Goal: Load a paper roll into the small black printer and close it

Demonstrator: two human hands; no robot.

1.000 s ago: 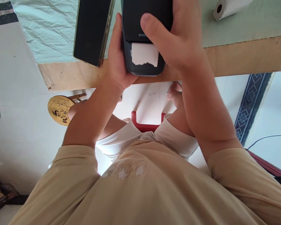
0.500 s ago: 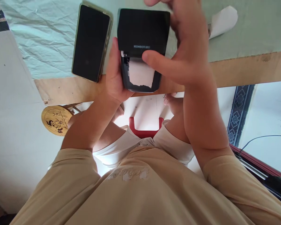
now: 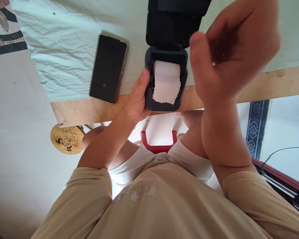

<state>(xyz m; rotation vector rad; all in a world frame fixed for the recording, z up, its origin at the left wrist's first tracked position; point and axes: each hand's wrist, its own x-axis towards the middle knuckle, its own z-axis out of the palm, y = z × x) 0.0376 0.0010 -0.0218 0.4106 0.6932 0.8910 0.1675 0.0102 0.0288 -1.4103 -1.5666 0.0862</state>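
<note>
One printer (image 3: 162, 107), lid (image 3: 173, 30) raised, just right of the left hand (image 3: 139, 99) gripping it | right hand (image 3: 239, 59) half-curled near lid, cannot tell if holding anything | paper (image 3: 166, 83) inside; best kept level

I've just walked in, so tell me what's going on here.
A person's left hand holds a black device whose lid stands open, showing white paper with a ragged end inside. The right hand is beside the lid; whether it touches is unclear. A phone lies nearby, mostly on the pale green cloth.
</note>
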